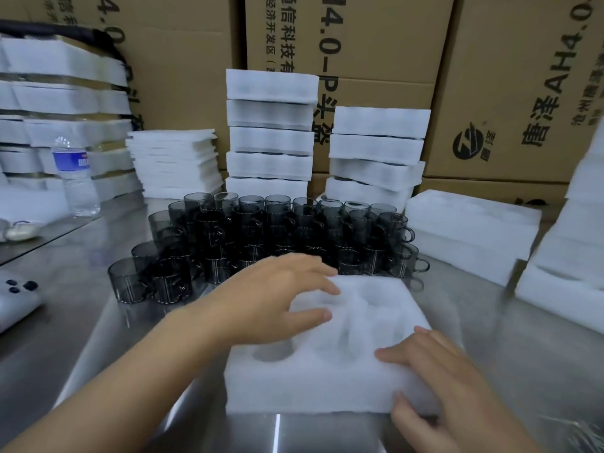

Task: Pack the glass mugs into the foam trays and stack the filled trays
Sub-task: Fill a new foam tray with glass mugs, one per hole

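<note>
Near on our worktop, left hand spread on foam tray, right hand gripping its corner, glass mugs crowding just beyond

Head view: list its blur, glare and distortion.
In the head view, motion blur smears the left hand and right hand and softens the foam tray; a glare streak marks the steel table; wide-angle distortion bends the cartons at the edges.

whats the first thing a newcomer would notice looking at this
A dense cluster of dark glass mugs fills the middle of the steel table. In front of it lies an empty foam tray, with the left hand spread over its far side and the right hand gripping its near right corner. Behind, white tray stacks rise against cardboard boxes.
</note>
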A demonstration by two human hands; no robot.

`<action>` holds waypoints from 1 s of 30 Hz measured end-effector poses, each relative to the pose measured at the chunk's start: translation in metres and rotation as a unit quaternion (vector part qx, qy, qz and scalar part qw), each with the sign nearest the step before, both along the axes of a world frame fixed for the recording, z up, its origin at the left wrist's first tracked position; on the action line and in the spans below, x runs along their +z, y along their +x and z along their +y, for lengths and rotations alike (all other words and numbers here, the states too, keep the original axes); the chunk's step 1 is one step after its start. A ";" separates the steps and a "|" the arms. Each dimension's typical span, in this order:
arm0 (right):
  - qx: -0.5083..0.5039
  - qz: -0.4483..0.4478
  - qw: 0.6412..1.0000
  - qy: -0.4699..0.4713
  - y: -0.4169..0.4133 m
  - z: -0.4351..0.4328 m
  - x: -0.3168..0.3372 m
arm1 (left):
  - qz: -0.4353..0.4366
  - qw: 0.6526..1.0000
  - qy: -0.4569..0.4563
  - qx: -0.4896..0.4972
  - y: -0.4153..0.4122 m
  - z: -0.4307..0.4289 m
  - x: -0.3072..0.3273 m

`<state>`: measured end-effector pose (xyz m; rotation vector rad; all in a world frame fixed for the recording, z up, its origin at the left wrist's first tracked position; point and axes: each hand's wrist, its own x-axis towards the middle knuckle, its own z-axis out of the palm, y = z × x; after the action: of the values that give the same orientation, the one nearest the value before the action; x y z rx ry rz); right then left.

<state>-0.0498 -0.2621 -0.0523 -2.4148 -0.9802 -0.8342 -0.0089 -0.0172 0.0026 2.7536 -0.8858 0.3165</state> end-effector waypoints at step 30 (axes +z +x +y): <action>0.038 0.304 0.951 0.037 0.125 0.055 0.034 | -0.153 0.982 -0.077 0.085 0.052 -0.004 -0.027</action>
<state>0.0751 -0.2071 -0.0183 -2.3210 -0.7650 -0.0687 0.0428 -0.0215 -0.0247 2.6808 -0.6582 0.8209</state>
